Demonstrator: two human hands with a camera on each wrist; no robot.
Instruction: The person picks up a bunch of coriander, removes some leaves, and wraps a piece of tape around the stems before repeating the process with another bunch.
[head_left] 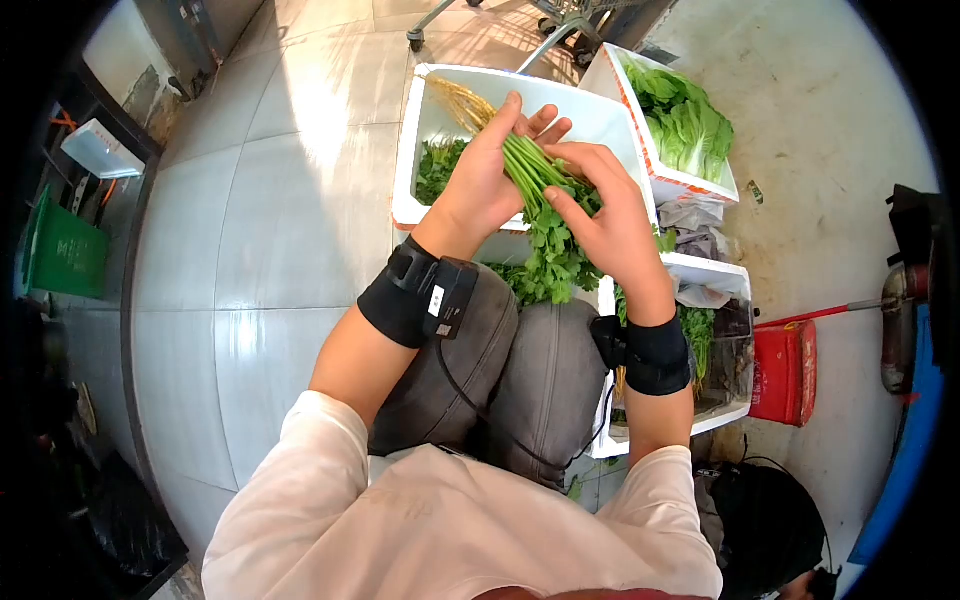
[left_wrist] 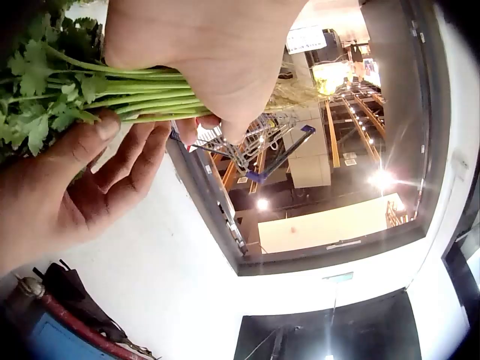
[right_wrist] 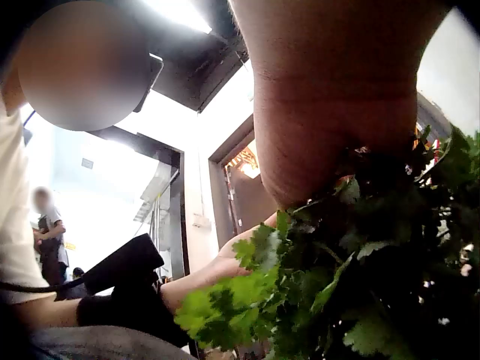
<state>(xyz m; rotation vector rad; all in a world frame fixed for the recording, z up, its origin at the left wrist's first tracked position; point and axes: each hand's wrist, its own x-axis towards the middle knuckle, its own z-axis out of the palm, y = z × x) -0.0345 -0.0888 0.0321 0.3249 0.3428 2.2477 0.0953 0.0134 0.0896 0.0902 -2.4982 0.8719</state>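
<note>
A bunch of leafy greens with green stems and pale roots hangs over the knees in the head view. My left hand holds the stems between thumb and palm, roots pointing to the upper left. My right hand has its thumb and fingers around the lower stems, just above the leaves. In the left wrist view the stems run under the left hand, and the right thumb touches them. Leaves fill the lower right of the right wrist view, below the right hand.
Beneath the hands is a white foam box holding greens. Another box with lettuce stands at the upper right, and a third beside the right knee. A red dustpan and a cart wheel are nearby.
</note>
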